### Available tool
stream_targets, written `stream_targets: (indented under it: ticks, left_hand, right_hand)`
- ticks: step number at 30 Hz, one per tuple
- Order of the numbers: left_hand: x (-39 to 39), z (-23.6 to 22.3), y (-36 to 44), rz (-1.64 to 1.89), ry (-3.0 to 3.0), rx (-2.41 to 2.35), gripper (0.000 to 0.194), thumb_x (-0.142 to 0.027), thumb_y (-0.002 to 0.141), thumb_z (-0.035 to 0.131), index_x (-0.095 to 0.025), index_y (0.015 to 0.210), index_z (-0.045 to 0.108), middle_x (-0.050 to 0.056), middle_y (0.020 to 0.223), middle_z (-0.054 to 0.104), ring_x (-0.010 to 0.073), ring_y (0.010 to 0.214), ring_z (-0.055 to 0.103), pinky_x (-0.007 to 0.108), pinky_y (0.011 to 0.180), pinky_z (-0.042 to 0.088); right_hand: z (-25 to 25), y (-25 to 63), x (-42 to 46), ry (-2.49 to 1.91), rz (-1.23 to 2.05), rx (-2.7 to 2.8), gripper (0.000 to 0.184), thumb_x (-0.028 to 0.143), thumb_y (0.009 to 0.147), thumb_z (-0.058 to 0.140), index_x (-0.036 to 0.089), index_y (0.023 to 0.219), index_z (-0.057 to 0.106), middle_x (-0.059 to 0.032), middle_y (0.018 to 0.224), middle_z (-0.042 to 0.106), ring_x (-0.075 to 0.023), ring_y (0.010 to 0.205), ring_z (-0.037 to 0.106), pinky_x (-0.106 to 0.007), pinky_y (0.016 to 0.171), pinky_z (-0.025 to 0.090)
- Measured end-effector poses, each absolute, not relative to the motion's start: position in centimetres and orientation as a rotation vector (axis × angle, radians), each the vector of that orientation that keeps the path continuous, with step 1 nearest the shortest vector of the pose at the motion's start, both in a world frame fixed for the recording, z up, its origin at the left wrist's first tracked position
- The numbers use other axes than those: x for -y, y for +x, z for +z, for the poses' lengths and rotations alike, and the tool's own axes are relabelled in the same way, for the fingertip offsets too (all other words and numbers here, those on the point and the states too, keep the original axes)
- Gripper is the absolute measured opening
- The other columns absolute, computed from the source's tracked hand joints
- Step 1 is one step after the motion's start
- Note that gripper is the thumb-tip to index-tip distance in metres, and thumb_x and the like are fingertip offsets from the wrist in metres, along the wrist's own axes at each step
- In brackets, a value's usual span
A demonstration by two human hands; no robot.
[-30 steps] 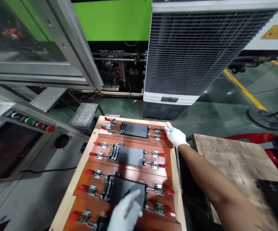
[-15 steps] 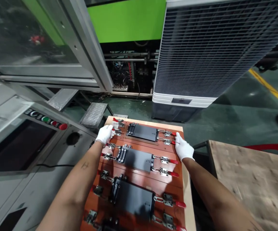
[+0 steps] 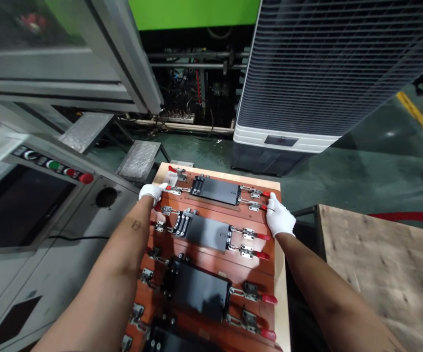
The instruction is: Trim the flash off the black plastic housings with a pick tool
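Observation:
A wooden board (image 3: 277, 274) carries a red-brown fixture (image 3: 211, 252) with several dark plates held by red-handled toggle clamps. The farthest dark plate (image 3: 217, 190) lies between my hands. In a white glove, my left hand (image 3: 153, 191) is closed on the red-handled clamp (image 3: 171, 188) at that plate's left. My gloved right hand (image 3: 279, 219) is closed on the red-handled clamp (image 3: 257, 206) at its right. Both forearms reach across the nearer plates (image 3: 206, 232).
A grey machine cabinet with a dark screen (image 3: 10, 205) and coloured buttons (image 3: 55, 167) stands at left. A large louvred cooler (image 3: 328, 73) stands beyond the board. A bare plywood table (image 3: 376, 274) is at right, with green floor behind.
My left hand has come up from the near plate to the far left clamp. My right hand has slid a little nearer, onto the far right clamp. The camera has tilted down.

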State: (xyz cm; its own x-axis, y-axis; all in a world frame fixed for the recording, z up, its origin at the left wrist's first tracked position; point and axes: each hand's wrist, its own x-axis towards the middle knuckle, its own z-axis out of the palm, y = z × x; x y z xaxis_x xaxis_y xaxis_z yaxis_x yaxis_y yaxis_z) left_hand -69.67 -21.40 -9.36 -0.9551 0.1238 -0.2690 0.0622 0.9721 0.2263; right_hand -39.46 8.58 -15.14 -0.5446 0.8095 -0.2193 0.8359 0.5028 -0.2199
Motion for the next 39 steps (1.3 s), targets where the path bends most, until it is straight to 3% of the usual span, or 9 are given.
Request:
stream_targets:
  ticks: [3,7,12,17,26,29,31,34,39]
  left_hand:
    - [20.4,-7.2,-68.7,0.132,0.263,-2.974,0.055,-0.041,0.089,0.068,-0.009,0.134,0.064,0.026,0.133,0.065,0.0401,0.114,0.066,0.049,0.090,0.051]
    - [19.5,-6.5,-67.5,-0.274,0.788,-3.007,0.054,-0.027,0.097,0.044,-0.020,0.151,0.051,0.020,0.164,0.038,0.0410,0.136,0.049,0.053,0.100,0.043]
    - [19.3,-7.0,-67.3,-0.389,0.678,-2.970,0.052,-0.023,0.093,0.043,-0.007,0.139,0.060,0.026,0.157,0.047,0.0412,0.139,0.046,0.052,0.103,0.042]
    - [17.9,-7.3,-68.6,-0.297,0.711,-2.815,0.053,-0.026,0.096,0.039,-0.013,0.145,0.054,0.021,0.146,0.059,0.0320,0.145,0.043,0.047,0.112,0.038]
    - [18.5,-7.7,-69.4,-0.310,0.665,-2.661,0.060,-0.019,0.079,0.060,-0.020,0.139,0.063,0.018,0.134,0.069,0.0333,0.130,0.060,0.043,0.108,0.041]
    - [20.1,-6.9,-67.3,-0.282,0.646,-2.748,0.053,-0.025,0.088,0.053,-0.023,0.140,0.063,0.015,0.142,0.065,0.0319,0.134,0.057,0.041,0.108,0.042]
    - [21.2,-6.6,-65.9,-0.288,0.561,-2.803,0.047,-0.033,0.096,0.041,-0.019,0.130,0.070,0.018,0.133,0.069,0.0342,0.125,0.063,0.043,0.101,0.047]
    - [22.1,-6.1,-64.7,-0.307,0.465,-2.786,0.046,-0.046,0.097,0.042,-0.018,0.101,0.079,0.017,0.109,0.077,0.0343,0.105,0.071,0.039,0.088,0.053]
    - [19.9,-5.7,-65.8,-0.288,0.477,-2.928,0.055,-0.038,0.103,0.028,-0.012,0.138,0.061,0.022,0.134,0.066,0.0361,0.127,0.061,0.043,0.103,0.047]
  right_hand:
    - [-15.2,-39.6,-8.5,1.446,-0.458,-2.642,0.055,0.039,0.107,0.025,0.027,0.157,0.045,-0.0112,0.120,0.075,-0.0247,0.094,0.070,-0.033,0.080,0.052]
    - [-14.6,-39.8,-8.3,1.440,-0.464,-2.619,0.056,0.039,0.108,0.022,0.026,0.158,0.045,-0.0119,0.123,0.074,-0.0270,0.097,0.071,-0.035,0.080,0.052]
    - [-14.1,-39.8,-8.2,1.435,-0.467,-2.595,0.057,0.038,0.108,0.020,0.026,0.158,0.043,-0.0115,0.125,0.073,-0.0275,0.100,0.071,-0.035,0.081,0.052]
    - [-14.7,-39.7,-8.3,1.441,-0.434,-2.612,0.057,0.039,0.108,0.021,0.025,0.160,0.041,-0.0114,0.124,0.074,-0.0268,0.098,0.071,-0.034,0.081,0.052]
    - [-14.6,-39.7,-8.4,1.439,-0.445,-2.638,0.057,0.038,0.107,0.023,0.025,0.157,0.046,-0.0125,0.117,0.076,-0.0266,0.093,0.070,-0.035,0.078,0.052]
    - [-14.5,-39.7,-8.3,1.424,-0.441,-2.646,0.057,0.038,0.107,0.023,0.024,0.157,0.046,-0.0131,0.116,0.076,-0.0261,0.091,0.070,-0.035,0.078,0.052]
    - [-14.4,-39.7,-8.2,1.406,-0.452,-2.644,0.057,0.037,0.107,0.022,0.023,0.157,0.046,-0.0134,0.117,0.075,-0.0264,0.092,0.070,-0.035,0.079,0.052]
    - [-14.1,-39.7,-8.1,1.371,-0.476,-2.631,0.057,0.038,0.108,0.022,0.023,0.158,0.044,-0.0133,0.119,0.074,-0.0279,0.097,0.070,-0.036,0.081,0.051]
    - [-14.4,-39.9,-8.3,1.343,-0.520,-2.642,0.056,0.038,0.108,0.028,0.025,0.160,0.041,-0.0141,0.119,0.074,-0.0266,0.097,0.070,-0.034,0.081,0.051]
